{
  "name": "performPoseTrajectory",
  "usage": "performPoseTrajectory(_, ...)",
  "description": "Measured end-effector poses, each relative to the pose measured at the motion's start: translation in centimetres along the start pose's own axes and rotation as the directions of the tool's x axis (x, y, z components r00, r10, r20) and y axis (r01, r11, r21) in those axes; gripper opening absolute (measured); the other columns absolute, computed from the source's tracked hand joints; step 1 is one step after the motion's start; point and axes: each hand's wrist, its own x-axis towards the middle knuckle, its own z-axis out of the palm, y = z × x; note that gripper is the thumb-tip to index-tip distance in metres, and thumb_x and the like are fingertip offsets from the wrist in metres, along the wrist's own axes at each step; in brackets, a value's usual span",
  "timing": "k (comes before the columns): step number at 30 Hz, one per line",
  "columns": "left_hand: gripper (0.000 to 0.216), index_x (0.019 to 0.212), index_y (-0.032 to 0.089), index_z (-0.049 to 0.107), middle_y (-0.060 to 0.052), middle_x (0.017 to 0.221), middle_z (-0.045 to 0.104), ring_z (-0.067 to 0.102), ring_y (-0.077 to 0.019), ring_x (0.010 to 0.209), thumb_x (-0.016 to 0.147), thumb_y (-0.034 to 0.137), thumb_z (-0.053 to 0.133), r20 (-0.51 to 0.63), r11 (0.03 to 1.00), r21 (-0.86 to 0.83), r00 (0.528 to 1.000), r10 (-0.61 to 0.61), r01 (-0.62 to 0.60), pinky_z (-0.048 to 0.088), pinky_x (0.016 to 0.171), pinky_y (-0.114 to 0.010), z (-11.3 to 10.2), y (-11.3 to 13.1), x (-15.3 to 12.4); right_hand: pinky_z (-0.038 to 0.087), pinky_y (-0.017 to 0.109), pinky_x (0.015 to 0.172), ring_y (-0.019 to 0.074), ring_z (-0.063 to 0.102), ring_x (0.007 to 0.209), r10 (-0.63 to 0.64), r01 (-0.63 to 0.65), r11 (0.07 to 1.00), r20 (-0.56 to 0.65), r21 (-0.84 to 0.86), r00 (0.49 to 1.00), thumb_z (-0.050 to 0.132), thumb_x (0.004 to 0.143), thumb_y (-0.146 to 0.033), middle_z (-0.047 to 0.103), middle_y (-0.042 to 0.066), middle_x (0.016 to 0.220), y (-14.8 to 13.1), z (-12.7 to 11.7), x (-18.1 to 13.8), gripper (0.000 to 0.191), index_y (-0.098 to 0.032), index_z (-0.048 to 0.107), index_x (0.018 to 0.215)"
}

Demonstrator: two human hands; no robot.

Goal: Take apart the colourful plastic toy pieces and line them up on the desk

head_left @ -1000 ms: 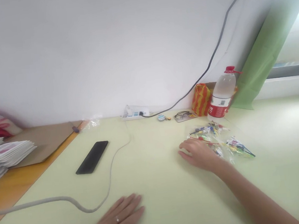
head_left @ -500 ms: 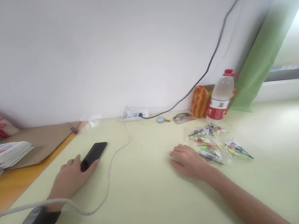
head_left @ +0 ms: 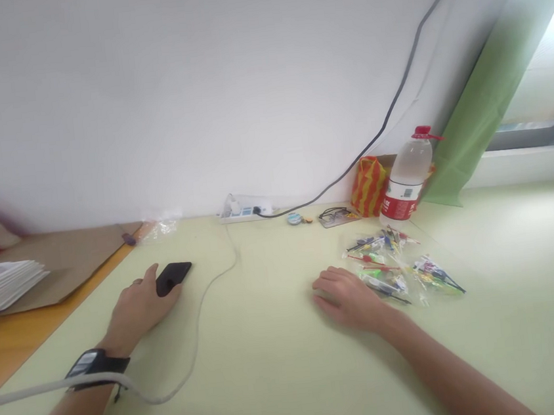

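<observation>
At the left of the table, my left hand [head_left: 142,309] is closed around the near part of a black smartphone [head_left: 174,276]. Its thumb lies along the phone's right edge and its fingers along the left. A dark watch [head_left: 96,366] is strapped to that wrist. Palm down on the tabletop rests my right hand [head_left: 346,296], its fingers curled together and nothing visible in them. Just beyond its knuckles lie several clear plastic packets [head_left: 384,262] with small colourful pieces and thin sticks inside.
A white cable [head_left: 198,328] runs from the power strip [head_left: 245,212] and crosses in front of my left forearm. A large water bottle [head_left: 405,177], a striped bag [head_left: 368,186], eyeglasses [head_left: 337,215] and a small tin [head_left: 295,219] stand along the wall. Stacked papers [head_left: 5,285] lie on cardboard [head_left: 72,262].
My left hand has moved forward and slightly right, covering more of the phone. My right hand has stayed in place. The view has shifted slightly.
</observation>
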Motion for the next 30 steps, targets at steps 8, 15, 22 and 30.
performPoseTrajectory(8,0.105,0.162,0.012,0.022,-0.028,0.139,0.056,0.058,-0.0502,0.119,0.084,0.076,0.048,-0.038,0.999,-0.026,0.999,-0.038,0.037,0.050,0.087,-0.054,1.1,-1.7,0.7,0.042,0.036,0.078,0.0222,0.059,0.088,0.014,-0.014,1.000,-0.006,0.005,1.000,0.058,0.096,-0.017,0.067,0.006,0.089,0.3,-0.4,0.0,0.009,-0.018,0.067,0.096)
performPoseTrajectory(15,0.133,0.164,0.010,0.015,-0.019,0.113,0.069,0.068,-0.0409,0.101,0.064,0.076,0.074,0.152,0.987,-0.163,0.988,0.007,0.018,0.052,0.085,-0.044,1.1,-6.5,3.7,0.041,0.035,0.076,0.0219,0.059,0.085,0.015,-0.015,1.000,0.017,-0.006,1.000,0.058,0.096,-0.017,0.066,0.005,0.086,0.5,-0.4,0.0,0.010,-0.019,0.065,0.089)
performPoseTrajectory(22,0.097,0.129,0.011,0.060,-0.014,0.090,0.075,0.072,-0.0377,0.084,0.050,0.058,0.089,0.220,0.921,-0.364,0.974,-0.060,0.139,0.054,0.066,-0.038,-0.3,-5.2,4.0,0.043,0.034,0.076,0.0219,0.061,0.085,0.021,-0.021,0.999,-0.021,0.032,1.000,0.060,0.097,-0.018,0.069,0.006,0.088,0.4,-0.8,0.1,0.008,-0.018,0.068,0.095)
performPoseTrajectory(30,0.077,0.118,0.014,0.064,-0.006,0.083,0.076,0.072,-0.0242,0.067,0.050,0.031,0.096,0.150,0.618,-0.757,0.977,-0.152,0.212,0.057,0.052,-0.028,0.4,-5.2,3.4,0.045,0.034,0.074,0.0217,0.063,0.083,0.036,-0.034,0.998,-0.037,0.051,0.999,0.057,0.099,-0.020,0.070,0.007,0.086,0.5,-1.0,0.0,0.013,-0.018,0.069,0.095)
